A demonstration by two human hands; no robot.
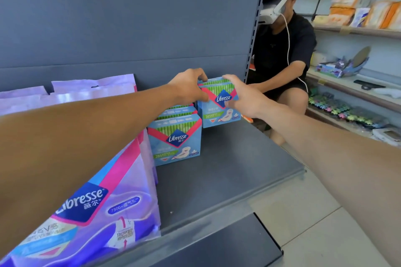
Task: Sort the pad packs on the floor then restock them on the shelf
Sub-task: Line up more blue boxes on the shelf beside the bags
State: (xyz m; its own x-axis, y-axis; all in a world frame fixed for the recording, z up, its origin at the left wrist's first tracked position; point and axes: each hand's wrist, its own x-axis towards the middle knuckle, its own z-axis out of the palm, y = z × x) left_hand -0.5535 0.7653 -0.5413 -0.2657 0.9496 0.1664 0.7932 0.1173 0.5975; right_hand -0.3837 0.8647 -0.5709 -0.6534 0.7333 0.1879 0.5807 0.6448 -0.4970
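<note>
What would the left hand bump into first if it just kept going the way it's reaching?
Probably the dark back panel of the shelf. The left hand already grips the blue pad pack at the rear, and depth there is hard to judge.

At two o'clock a second person (282, 50) crouched in a black T-shirt, wearing a white headset (274, 10) with a white cable (288, 34) hanging down the chest. Behind, at three o'clock, pale shelves (355, 30) held orange packets (345, 6) — lower down, a blue display box (340, 67) and small coloured trinkets (338, 110).
</note>
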